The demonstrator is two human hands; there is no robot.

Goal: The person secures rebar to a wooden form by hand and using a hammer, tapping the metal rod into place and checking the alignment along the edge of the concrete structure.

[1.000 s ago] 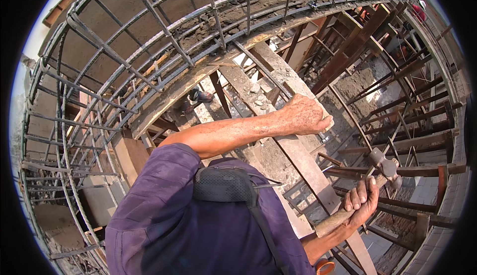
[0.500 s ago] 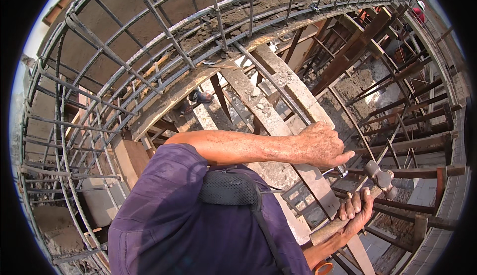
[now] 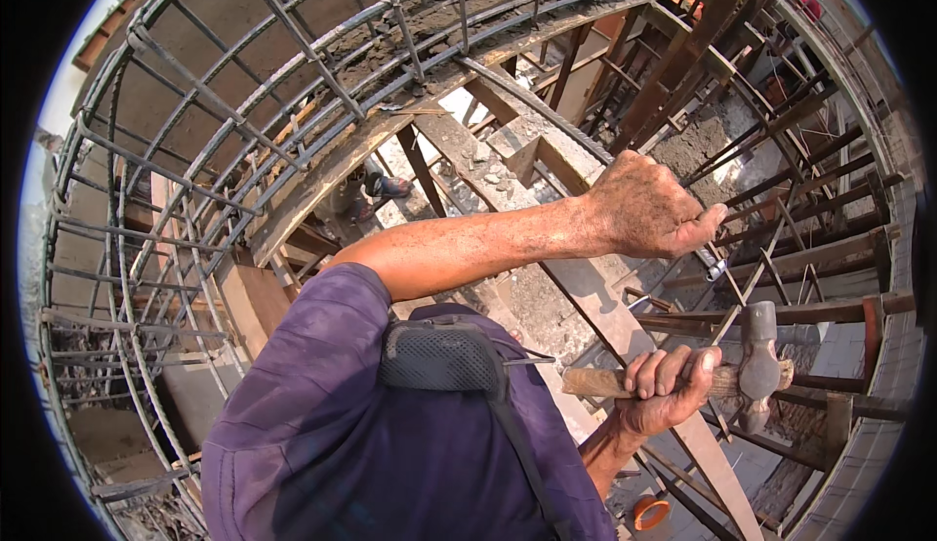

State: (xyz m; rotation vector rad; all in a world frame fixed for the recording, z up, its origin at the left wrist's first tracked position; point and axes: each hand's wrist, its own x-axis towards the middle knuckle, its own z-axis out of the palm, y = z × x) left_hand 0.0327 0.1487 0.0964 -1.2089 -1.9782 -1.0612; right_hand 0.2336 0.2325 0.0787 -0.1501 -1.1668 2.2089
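Observation:
My left hand is closed in a fist around a long ribbed metal bar, with its thumb pointing right. The bar runs from the rebar at the top down past the planks, and its shiny lower end shows beyond the fist. My right hand grips a hammer by its wooden handle, fingers wrapped round it. The steel hammer head is to the right of that hand, below the bar's end and apart from it. The handle lies nearly level.
A curved rebar cage bounds the left and top. Dusty planks cross below my arms, with gaps between them. Timber supports stand at the right, down in the opening. An orange ring-shaped thing is low down. Another person is far off.
My left hand has moved up and slightly right, and the bar's end with it. The hammer has swung from a slant to nearly level, its handle end rising to the left.

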